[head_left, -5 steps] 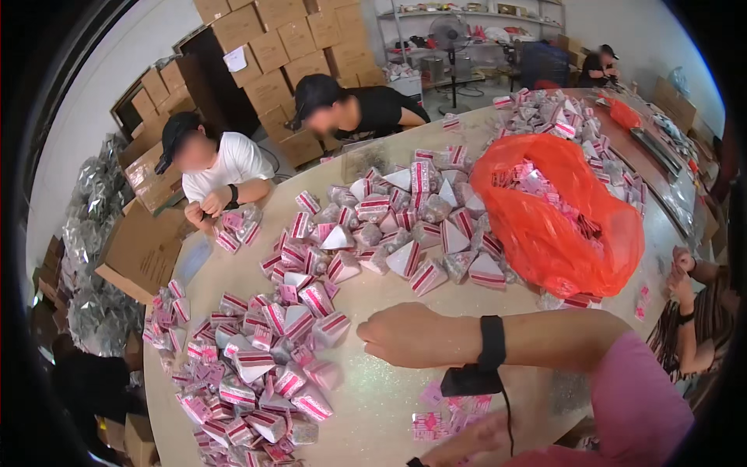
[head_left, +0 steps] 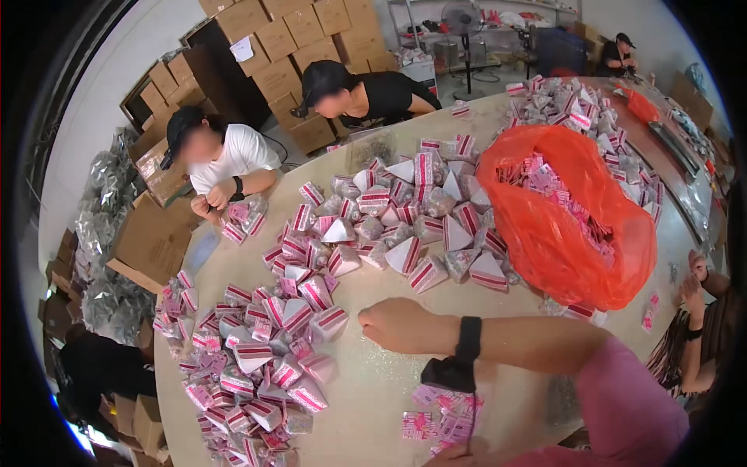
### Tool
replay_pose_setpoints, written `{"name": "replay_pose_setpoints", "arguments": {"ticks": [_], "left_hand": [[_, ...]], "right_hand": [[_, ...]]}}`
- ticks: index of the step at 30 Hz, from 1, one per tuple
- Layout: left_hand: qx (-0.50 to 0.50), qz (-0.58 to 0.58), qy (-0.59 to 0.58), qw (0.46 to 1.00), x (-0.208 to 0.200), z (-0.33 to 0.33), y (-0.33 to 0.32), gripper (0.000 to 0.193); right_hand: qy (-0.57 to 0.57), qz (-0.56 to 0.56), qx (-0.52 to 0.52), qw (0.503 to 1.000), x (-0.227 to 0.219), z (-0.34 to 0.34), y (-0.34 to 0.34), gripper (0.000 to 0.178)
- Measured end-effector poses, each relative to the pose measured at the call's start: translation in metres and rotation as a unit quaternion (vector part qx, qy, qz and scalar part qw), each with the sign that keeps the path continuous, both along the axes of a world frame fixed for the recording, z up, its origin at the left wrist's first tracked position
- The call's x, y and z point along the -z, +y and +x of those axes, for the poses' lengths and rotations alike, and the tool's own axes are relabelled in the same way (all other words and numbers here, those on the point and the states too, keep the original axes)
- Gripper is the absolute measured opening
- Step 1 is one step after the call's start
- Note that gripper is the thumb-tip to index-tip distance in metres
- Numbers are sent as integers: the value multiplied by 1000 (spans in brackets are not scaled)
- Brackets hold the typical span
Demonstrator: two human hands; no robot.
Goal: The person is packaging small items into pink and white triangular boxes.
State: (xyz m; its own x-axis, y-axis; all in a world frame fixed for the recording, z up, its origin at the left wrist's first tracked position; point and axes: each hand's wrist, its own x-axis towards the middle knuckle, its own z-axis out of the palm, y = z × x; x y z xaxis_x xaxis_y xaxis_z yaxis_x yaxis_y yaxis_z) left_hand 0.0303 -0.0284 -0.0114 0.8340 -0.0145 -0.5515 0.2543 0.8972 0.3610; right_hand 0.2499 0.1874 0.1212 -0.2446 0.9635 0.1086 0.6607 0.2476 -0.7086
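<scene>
My right hand (head_left: 405,324) reaches across from the right, a black band on its wrist. Its fingers are curled closed with the back of the hand up, and whatever they hold is hidden. A small black box (head_left: 448,375) hangs by that wrist. Just left of the fist lie wedge-shaped packets (head_left: 315,293) in clear glittery wrap with pink and white stripes. Only a sliver of my left hand (head_left: 451,459) shows at the lower edge, its fingers mostly cut off. It is nearest to a loose pile of small pink printed cards (head_left: 436,412).
A red plastic bag (head_left: 615,268) of pink cards stands at the right on the pale table (head_left: 381,405). More packets (head_left: 572,109) heap up at the far side. Two people in caps sit across; another person's hands (head_left: 692,292) are at the right edge. Cardboard boxes (head_left: 280,35) stack behind.
My left hand has drawn down and mostly out of view, uncovering more of the pink cards. My right fist stays near the packets, its forearm slightly shifted. The whole view has tilted a little.
</scene>
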Motion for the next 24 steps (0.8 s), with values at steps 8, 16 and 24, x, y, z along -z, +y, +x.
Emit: {"name": "replay_pose_setpoints", "arguments": {"ticks": [8,16,24], "left_hand": [[-116,339,348,866,-52,-108,-49,12],[-216,487,502,681,-277,-122,3,5],[39,575,323,751,-333,-13,140,22]], "right_hand": [[132,-14,-67,989,73,-94,-13,19],[342,129,-137,921,59,-149,-4,22],[327,-46,21,944,18,81,70,17]]}}
